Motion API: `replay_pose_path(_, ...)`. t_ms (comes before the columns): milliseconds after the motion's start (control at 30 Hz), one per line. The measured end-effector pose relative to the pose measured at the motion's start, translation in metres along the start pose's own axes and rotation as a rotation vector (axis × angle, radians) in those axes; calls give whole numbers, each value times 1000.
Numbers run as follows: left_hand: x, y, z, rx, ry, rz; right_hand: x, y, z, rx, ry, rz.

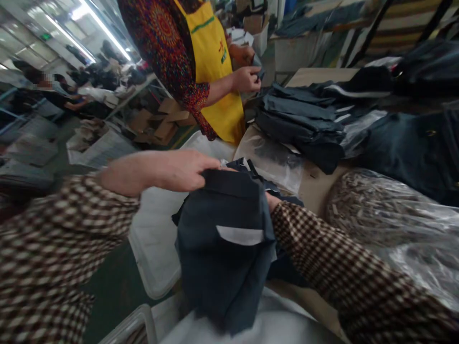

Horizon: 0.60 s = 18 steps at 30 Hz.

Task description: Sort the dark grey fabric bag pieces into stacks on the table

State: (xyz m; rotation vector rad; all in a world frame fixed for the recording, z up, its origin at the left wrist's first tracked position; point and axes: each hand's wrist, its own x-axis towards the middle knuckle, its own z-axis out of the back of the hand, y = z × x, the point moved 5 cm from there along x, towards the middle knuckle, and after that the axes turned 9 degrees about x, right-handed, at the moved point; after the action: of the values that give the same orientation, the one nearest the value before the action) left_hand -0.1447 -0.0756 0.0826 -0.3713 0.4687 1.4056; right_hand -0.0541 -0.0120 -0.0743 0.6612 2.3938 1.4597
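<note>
A folded dark grey garment (224,239) with a white label (239,235) hangs in front of me. My left hand (179,169) pinches its top edge from the left. My right hand (271,199) is almost wholly hidden behind the cloth; only a bit of wrist shows above the checked sleeve, pressed against the garment's right side. Both my sleeves are brown-and-cream checked.
A co-worker in a yellow apron (217,71) stands opposite, hands (247,79) on a dark item. A stack of folded dark garments (304,119) and clear plastic bags (394,224) lie on the table (319,184). White bins (154,239) stand on the left below.
</note>
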Motion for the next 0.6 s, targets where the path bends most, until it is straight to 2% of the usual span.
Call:
replay_pose_path(67,18,-10,-35,-29,-143,-20,-8,-6,62,29,-131,-37)
replay_pose_path(133,30,-24,-69,-81,-324,-1,-23,0,114,12,-283,-37)
replay_pose_path(167,35,-33,-88,-106,-377,5,-34,7,133,-71,-400,18)
replay_pose_path(200,39,-43,-108,-125,-386,2,-47,15,142,-201,-451,81)
replay_pose_path(233,43,-54,-130,-137,-357,-8,-59,20,140,-371,-423,137)
replay_pose_path(267,47,-65,-153,-139,-305,-14,-72,18,127,-557,-289,149)
replay_pose_path(300,50,-75,-176,-132,-233,-3,-87,9,108,-718,-65,144)
replay_pose_path(333,52,-83,-198,-123,-182,19,-106,-5,87,-879,144,150)
replay_pose_path(400,55,-97,-237,-82,-136,65,-142,-43,62,-1175,366,94)
replay_pose_path(500,63,-106,-277,-25,-210,108,-168,-94,56,-1373,566,93)
replay_pose_path(567,73,-102,-292,36,-269,175,-155,-101,71,-1356,560,71)
replay_pose_path(600,78,-101,-295,71,-284,161,-141,-92,81,-1283,530,52)
